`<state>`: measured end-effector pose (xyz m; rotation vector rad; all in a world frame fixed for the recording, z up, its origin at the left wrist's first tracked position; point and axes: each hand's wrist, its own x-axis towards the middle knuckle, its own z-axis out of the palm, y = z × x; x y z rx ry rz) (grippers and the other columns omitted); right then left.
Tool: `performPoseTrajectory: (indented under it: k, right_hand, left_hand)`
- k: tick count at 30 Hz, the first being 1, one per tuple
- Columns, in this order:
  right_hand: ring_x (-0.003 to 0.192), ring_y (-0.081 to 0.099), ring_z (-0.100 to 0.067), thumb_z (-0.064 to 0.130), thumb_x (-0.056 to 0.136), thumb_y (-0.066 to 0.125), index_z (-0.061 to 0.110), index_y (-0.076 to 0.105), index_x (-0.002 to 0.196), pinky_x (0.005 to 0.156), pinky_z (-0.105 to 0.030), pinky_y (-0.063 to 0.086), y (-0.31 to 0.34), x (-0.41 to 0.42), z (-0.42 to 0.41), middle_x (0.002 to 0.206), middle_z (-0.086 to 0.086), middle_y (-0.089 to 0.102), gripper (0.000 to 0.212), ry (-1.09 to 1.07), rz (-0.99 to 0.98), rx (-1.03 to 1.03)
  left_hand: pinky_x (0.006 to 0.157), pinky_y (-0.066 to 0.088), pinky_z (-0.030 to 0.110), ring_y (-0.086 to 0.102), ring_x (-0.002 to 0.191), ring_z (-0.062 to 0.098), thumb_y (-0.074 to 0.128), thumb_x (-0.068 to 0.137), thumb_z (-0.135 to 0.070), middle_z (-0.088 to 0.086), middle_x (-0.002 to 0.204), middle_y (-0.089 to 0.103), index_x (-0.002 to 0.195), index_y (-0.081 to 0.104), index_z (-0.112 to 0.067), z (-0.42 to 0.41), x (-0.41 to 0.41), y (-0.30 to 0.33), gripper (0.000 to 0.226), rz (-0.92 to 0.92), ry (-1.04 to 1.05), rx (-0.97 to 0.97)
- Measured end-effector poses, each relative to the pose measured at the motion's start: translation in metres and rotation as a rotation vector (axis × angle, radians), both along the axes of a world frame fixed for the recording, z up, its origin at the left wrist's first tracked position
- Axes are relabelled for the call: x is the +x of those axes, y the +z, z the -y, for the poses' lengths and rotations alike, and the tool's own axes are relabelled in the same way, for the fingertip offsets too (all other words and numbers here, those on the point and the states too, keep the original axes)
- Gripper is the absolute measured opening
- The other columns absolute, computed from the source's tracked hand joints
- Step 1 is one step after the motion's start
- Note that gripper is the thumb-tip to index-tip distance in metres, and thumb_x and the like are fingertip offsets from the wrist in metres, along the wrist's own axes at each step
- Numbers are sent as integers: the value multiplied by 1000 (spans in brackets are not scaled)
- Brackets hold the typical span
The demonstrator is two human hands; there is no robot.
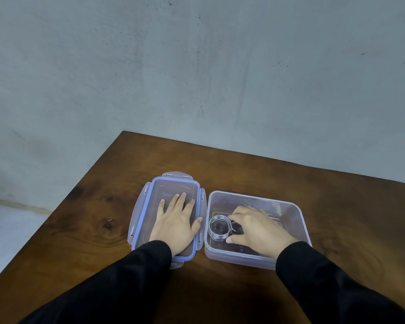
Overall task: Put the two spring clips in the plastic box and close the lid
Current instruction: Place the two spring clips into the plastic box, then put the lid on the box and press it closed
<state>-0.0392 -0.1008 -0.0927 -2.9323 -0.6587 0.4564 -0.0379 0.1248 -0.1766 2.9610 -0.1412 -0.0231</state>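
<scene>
Setting: wooden tabletop [267, 174], grey wall.
Left hand [177, 223]: flat, fingers spread, steadying the detached lid [140, 218].
Right hand [255, 226]: inside the plastic box [297, 220], fingers curled around a spring clip [218, 228], placing it.

You wear long black sleeves on both arms, the left sleeve [117, 284] and the right sleeve [332, 284], plain and matte, with no print, stripe, button or logo showing, and the cloth lies in soft folds down each forearm. Each sleeve ends in a simple, unbanded cuff at the wrist, so that only your left hand [177, 224] and right hand [258, 226] come out bare. Your hands carry no gloves, rings, watch or bracelet that shows, and the nails on your fingers [184, 195] look short and unpainted.
</scene>
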Motion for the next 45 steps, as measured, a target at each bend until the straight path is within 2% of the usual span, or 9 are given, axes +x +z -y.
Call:
performPoseTrajectory:
  k: [12, 16, 20, 22, 25, 28, 31, 38, 45]
  right_hand:
    - [135, 49, -19, 55, 89, 70, 27, 47, 152, 109, -36, 42, 3, -1, -1, 149, 5, 52, 72, -32, -34, 10]
    - [142, 45, -18, 65, 84, 68, 36, 38, 154, 111, -39, 46, 6, -1, 6, 159, 8, 43, 82, -107, -41, 82]
    - [133, 52, -8, 63, 92, 57, 33, 51, 147, 106, -26, 47, 15, -7, 14, 150, 12, 52, 62, -180, 88, 229]
    - [119, 59, -5, 56, 96, 55, 33, 58, 141, 94, -18, 50, 18, -10, 12, 138, 15, 60, 50, -209, 153, 304]
    - [114, 63, -6, 51, 98, 55, 33, 62, 135, 86, -13, 50, 18, -14, 4, 130, 15, 64, 41, -221, 186, 361]
    - [123, 60, -6, 48, 99, 57, 32, 63, 134, 96, -17, 49, 19, -18, -6, 136, 12, 63, 39, -189, 188, 371]
    - [121, 60, -6, 44, 100, 58, 29, 65, 134, 93, -12, 43, 19, -20, -16, 135, 11, 64, 37, -171, 195, 384]
    - [120, 59, -7, 40, 102, 57, 25, 67, 130, 93, -13, 39, 16, -28, -28, 130, 10, 65, 34, -151, 201, 415]
    - [119, 56, -5, 41, 102, 56, 26, 67, 128, 95, -13, 39, 10, -36, -31, 129, 12, 63, 32, -135, 214, 428]
  left_hand:
    - [123, 9, 55, 20, 152, 22, 20, 99, -63, 2, 165, 27, 155, 31, -28, 0, 0, 0, 66, -13, -1, 9]
    - [124, 6, 53, 19, 152, 20, 22, 99, -63, 0, 165, 27, 155, 30, -28, 0, -1, 3, 66, -22, 4, -50]
    - [123, 16, 49, 31, 146, 19, 37, 100, -56, -1, 156, 42, 135, 49, -27, -6, -1, 11, 47, 8, 18, -208]
    - [114, 36, 41, 52, 122, 16, 42, 99, -56, -5, 131, 58, 109, 52, -30, -9, -10, 24, 30, 78, -28, -155]
    - [89, 47, 32, 48, 88, 9, 39, 96, -62, -10, 100, 55, 92, 48, -30, -17, -37, 37, 33, 129, -158, -74]
    - [88, 43, 31, 49, 93, 10, 35, 90, -73, -10, 106, 55, 97, 53, -30, -27, -65, 34, 47, 74, -292, 6]
    - [93, 44, 33, 55, 107, 15, 38, 86, -76, -7, 121, 59, 111, 61, -27, -35, -79, 21, 60, 54, -349, 61]
    - [70, 57, 33, 66, 80, 18, 47, 94, -43, 0, 94, 72, 83, 71, -18, -37, -83, -4, 37, 322, -462, 156]
    - [70, 56, 35, 67, 78, 20, 38, 101, -46, 2, 93, 72, 86, 70, -17, -47, -80, 11, 46, 441, -468, 196]
